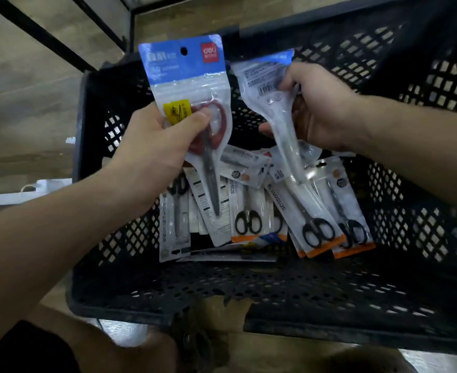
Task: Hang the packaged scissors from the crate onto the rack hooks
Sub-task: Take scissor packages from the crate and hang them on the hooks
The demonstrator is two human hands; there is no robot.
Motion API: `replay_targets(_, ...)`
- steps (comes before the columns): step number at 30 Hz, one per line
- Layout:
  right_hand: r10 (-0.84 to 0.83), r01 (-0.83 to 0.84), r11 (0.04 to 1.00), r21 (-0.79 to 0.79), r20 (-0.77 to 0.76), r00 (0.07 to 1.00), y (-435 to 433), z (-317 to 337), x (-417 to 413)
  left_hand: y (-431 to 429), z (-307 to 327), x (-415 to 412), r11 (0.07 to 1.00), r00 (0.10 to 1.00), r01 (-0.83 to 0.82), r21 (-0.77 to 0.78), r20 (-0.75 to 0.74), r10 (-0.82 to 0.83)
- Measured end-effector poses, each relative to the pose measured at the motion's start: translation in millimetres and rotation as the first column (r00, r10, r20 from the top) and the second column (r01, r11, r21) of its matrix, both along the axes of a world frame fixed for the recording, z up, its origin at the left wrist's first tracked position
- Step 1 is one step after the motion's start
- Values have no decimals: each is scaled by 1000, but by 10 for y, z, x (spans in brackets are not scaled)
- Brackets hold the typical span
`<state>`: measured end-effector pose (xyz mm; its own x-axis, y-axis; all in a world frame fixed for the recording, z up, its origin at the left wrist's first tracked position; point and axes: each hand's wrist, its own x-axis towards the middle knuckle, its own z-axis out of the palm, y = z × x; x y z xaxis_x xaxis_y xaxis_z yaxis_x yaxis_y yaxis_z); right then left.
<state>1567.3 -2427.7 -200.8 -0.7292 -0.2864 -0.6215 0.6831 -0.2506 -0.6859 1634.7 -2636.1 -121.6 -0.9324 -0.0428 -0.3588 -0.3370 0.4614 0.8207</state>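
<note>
1. one black perforated crate (289, 289) sits under both arms.
2. two packs of scissors are lifted above it, one in each hand.
3. the heap of packs in the crate (248, 216) overlaps too much for an exact count. at least seven show, and three of them plainly carry black-handled scissors above an orange strip.
4. the left grip (152, 146) is clenched round the red-handled pack (192, 84). the thumb presses on the front over the red handle and the fingers are curled behind. the pack stands nearly upright, blue header and hang hole at the top, blade tips down.
5. the right grip (321, 109) grasps the second pack (265, 84) by its upper edge, fingers curled onto it beside the barcode label. this pack shows its pale back, and its lower end hangs down over the heap.
6. the two held packs are side by side and apart, both over the crate's far half.
</note>
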Motion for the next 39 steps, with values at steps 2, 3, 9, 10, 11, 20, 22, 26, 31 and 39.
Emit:
replay_targets(2,10,-10,1000,-15,15,1000,-7,13,23,-5,15,-5,1000,1000,-24,-2,-19,24)
replay_targets(3,63,-62,998,-28,33,997,-12,15,59,-12,15,-3,1000,1000,-23,-2,-16,23)
replay_targets(9,390,-387,920,-61,52,919,45,-22,246,-111,-13,38,1000,999,20,1,41,-20)
replay_targets(10,354,-345,931,-120,64,933,13,-21,267,-141,-30,47,1000,998,18,-2,63,-18)
replay_targets(11,285,-276,952,-131,59,957,-27,-47,272,-176,-48,57,1000,996,15,-3,91,-14)
replay_targets(20,141,-138,988,63,-47,989,-64,-31,411,-283,-36,38,997,957,-63,38,286,49)
replay_targets(22,148,-139,982,124,-66,987,-74,48,491,-233,36,9,992,930,-116,57,357,88)
replay_targets(26,113,-108,976,189,-17,993,-104,255,539,-116,223,-14,981,908,-176,83,398,129)
replay_targets(31,82,-105,958,267,94,992,-155,643,539,-35,349,-17,966,918,-239,101,348,191)
replay_targets(39,161,-200,880,430,125,979,-156,1287,621,54,611,244,959,910,-251,134,369,187)
